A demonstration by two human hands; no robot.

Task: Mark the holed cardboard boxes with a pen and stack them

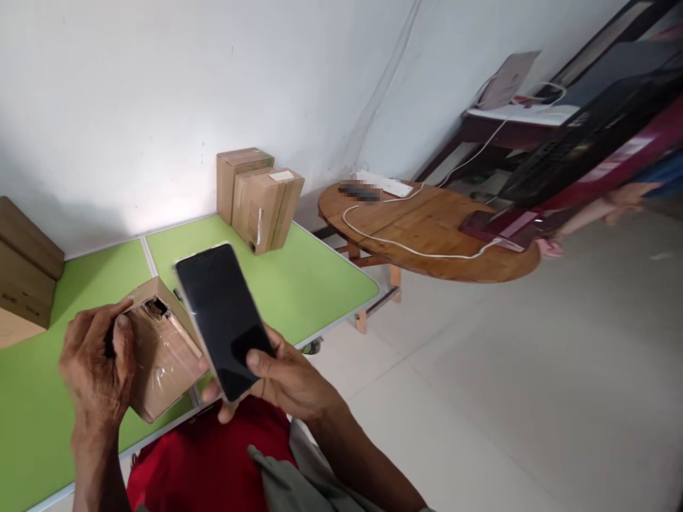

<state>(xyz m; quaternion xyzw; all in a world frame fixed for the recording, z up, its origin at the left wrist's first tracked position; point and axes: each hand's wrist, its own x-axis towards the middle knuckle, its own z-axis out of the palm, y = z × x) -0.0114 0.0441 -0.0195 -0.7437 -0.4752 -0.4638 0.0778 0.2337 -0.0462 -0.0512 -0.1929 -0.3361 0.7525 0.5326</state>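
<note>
Head view: pinches black phone [218,306] face-up in right hand [296,380], likely for easy viewing. Clasps holed carton [166,355] with left hand [100,355], presumably to steady it.

Box [171,355] left of phone [221,313], cartons [264,206] behind them on table [304,291]

The bright green, pale-edged surface [288,299], crossed by a light strip [149,257], carries two brown cardboard boxes near the wall [133,107], the front box [267,210] partly covering the rear box [225,186]. A carton [26,259] sits at the left, cut off by the frame. Whether the handheld taped box [168,355] rests there cannot be told.
</note>
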